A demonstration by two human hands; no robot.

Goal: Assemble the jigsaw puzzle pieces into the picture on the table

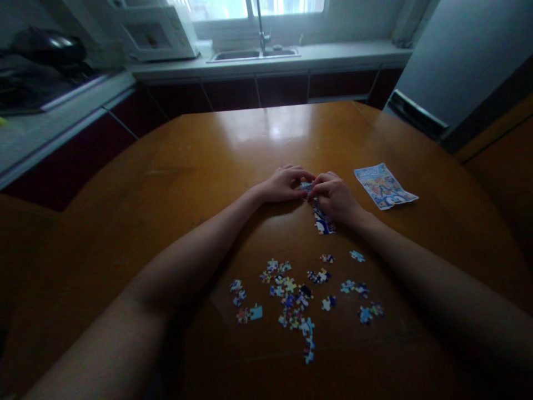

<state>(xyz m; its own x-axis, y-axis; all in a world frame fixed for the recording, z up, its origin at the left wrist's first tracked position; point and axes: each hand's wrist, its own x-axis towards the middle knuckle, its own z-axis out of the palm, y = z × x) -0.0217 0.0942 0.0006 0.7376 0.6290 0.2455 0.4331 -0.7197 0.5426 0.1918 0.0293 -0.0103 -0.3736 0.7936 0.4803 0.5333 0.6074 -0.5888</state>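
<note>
Part-joined blue-and-white cardboard jigsaw [323,225] lay just R of ctr on brown wooden counter [216,150]. L hand [285,184] & R hand [336,199] curled at top end, grip unclear. Prob. light, stiff, weak at joins; edges suited hold.

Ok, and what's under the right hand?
Part of the joined puzzle strip shows below the right hand, lying on the table. Whatever lies directly beneath the palm and curled fingers is covered, so I cannot tell.

Loose puzzle pieces [289,285] before joined section [323,221], sheet [383,187] right.
</note>
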